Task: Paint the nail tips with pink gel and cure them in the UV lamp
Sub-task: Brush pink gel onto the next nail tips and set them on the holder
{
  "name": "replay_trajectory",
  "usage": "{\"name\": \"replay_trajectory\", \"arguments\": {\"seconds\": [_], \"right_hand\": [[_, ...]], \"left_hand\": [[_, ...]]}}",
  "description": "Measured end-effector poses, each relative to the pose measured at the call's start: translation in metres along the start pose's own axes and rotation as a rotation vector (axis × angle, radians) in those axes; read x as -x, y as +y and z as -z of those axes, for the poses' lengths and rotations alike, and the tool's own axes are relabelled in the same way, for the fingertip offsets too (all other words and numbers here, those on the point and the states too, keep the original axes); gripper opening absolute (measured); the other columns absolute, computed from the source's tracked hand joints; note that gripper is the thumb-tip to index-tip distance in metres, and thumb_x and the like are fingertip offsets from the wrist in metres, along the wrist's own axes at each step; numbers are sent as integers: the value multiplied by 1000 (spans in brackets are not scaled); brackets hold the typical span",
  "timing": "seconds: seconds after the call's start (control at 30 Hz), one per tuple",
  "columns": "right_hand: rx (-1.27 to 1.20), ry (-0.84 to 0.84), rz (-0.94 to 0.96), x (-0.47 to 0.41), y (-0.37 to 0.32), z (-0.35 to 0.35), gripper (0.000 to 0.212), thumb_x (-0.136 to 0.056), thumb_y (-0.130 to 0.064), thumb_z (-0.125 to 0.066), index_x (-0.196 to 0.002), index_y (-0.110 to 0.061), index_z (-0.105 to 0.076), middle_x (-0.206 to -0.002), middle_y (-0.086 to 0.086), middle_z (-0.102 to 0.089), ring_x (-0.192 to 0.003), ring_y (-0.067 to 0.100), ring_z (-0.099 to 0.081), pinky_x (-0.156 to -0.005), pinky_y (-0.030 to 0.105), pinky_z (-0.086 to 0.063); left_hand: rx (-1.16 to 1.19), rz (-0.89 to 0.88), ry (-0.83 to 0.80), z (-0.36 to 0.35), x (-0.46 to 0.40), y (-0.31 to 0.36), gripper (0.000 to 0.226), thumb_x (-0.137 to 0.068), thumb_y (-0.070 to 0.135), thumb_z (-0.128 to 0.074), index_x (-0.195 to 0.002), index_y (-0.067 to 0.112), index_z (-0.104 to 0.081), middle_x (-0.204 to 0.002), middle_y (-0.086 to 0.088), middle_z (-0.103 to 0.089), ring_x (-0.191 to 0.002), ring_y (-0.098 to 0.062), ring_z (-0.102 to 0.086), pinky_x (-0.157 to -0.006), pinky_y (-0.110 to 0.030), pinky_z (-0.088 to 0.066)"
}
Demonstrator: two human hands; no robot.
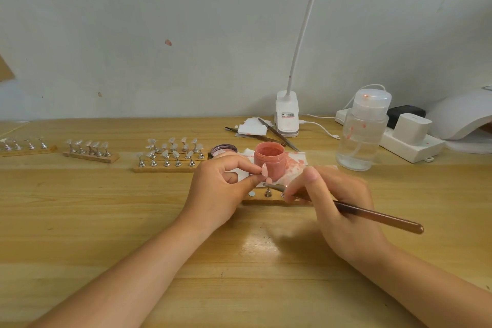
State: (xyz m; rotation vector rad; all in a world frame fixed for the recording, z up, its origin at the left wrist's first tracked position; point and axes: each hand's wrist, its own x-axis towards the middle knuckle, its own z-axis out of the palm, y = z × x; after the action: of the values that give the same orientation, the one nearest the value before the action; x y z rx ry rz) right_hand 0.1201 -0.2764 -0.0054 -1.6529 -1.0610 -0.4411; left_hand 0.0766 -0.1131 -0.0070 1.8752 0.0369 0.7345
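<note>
Nail tip (pixel 264 169) pinched in left hand (pixel 221 189); right hand (pixel 335 202) grips brush (pixel 372 217); lamp clip label (pixel 287 115) illegible.

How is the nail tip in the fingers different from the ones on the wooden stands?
The nail tip pinched by the left hand looks pink; the nail tips on the stands look clear. It is held in the air beside the brush in the right hand; they sit in rows, untouched. All share the same small oval shape.
</note>
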Motion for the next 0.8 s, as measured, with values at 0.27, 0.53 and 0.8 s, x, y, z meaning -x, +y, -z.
{"name": "replay_trajectory", "arguments": {"seconds": [0.27, 0.53, 0.8], "right_hand": [[-125, 43, -40, 1, 2, -1, 49, -92, -32, -33, -67, -9, -67, -63, -5, -64, -62, 7, -61, -60, 22, -47], [-156, 44, -100, 1, 4, -2, 48, -91, -36, -34, -65, -11, -65, -63, -2, -65, -62, 7, -61, -60, 19, -47], [-175, 64, -105, 0, 3, -3, 47, -91, -34, -34, -68, -9, -66, -64, -2, -65, -64, 6, -62, -60, 17, -47]], "left_hand": [[13, -14, 14, -1, 0, 3, 18, -69, 17, -75, -62, 32, -66, -71, 17, -64, -57, -20, -40, -48, -27, -26], [10, -37, 2, -1, 0, 1, 19, -68, 17, -74, -61, 33, -66, -69, 16, -62, -45, -14, -30, -45, -21, -25], [22, -27, 2, -1, 0, 0, 12, -64, 26, -72, -57, 35, -67, -71, 14, -63, -63, -21, -45, -47, -26, -28]]}}
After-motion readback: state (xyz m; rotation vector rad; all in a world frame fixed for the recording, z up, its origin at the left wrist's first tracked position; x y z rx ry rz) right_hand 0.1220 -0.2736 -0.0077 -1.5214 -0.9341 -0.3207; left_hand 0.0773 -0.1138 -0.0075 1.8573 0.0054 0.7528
